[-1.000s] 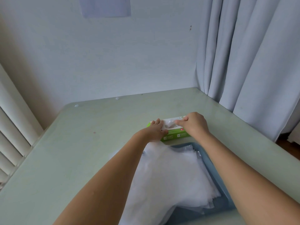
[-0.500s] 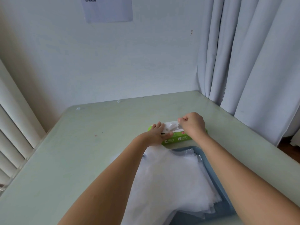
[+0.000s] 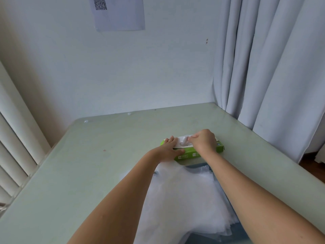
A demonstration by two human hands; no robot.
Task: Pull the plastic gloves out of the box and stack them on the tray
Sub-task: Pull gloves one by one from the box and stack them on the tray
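Well, white plastic gloves (image 3: 184, 199) piled on blue tray (image 3: 242, 232) beside green cardboard box (image 3: 219, 149); left hand (image 3: 169, 148) flat steadying it, right hand (image 3: 202, 143) pinching next glove (image 3: 183, 141).

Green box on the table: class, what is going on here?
A person's left hand presses down the left end of the green cardboard box, while the right hand pinches a crumpled clear plastic glove poking from its top slot. A pile of translucent white plastic gloves lies on the blue-grey tray nearer the person.
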